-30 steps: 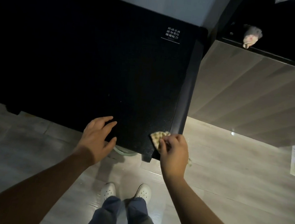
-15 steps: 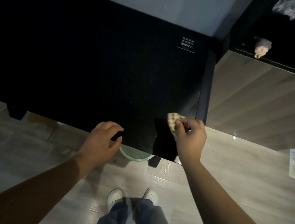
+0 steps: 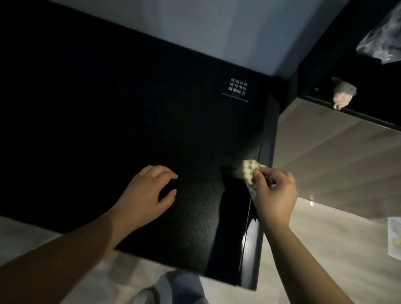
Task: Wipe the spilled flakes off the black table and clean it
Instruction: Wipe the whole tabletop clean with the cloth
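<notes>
Dim-lit black table (image 3: 98,115) stretching left from the checked cloth (image 3: 248,168) pinched in the right hand (image 3: 275,198) at its right edge, left hand (image 3: 144,195) resting loosely curled, empty, nearer the middle; flakes too faint to make out.

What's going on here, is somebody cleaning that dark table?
A person stands at the black table, seen from their own head camera. Their right hand pinches a small checked cloth at the table's right edge. Their left hand rests on the tabletop beside it, fingers loosely curled and holding nothing. The light is too dim to tell whether any spill is left on the surface.
</notes>
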Motion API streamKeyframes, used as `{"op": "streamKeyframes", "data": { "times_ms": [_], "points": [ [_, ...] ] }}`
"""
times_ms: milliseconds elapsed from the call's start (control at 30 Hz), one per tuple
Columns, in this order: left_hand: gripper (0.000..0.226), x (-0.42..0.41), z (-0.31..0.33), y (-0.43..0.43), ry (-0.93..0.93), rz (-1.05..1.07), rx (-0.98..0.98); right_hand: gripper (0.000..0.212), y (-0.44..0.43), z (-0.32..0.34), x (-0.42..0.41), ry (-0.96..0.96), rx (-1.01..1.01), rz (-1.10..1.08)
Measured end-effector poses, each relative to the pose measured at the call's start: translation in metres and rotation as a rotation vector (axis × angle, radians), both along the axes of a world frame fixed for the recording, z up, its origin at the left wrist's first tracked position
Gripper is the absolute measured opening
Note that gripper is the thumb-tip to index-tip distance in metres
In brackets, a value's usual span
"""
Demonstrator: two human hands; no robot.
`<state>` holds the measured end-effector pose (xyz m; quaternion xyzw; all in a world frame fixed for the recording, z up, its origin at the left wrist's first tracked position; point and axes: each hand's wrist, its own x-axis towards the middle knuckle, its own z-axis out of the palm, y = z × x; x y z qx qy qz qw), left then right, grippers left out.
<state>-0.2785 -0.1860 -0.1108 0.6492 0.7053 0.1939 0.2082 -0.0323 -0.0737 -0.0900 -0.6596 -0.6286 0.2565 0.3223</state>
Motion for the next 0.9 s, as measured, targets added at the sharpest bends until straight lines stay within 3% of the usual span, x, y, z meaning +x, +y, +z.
{"op": "streamKeyframes", "data": {
  "times_ms": [300,500,900],
  "points": [
    [0.064,0.018,-0.027,0.072,0.381,-0.093,-0.135,0.010,0.121,-0.024,-0.008,0.091,-0.005,0.013],
    [0.059,0.022,-0.037,0.097,0.344,-0.088,-0.072,0.014,0.176,-0.041,-0.028,0.120,0.022,-0.051],
    [0.057,0.004,-0.040,0.159,0.319,-0.070,-0.108,0.021,0.336,-0.042,-0.067,-0.085,0.168,0.005]
  ]
}}
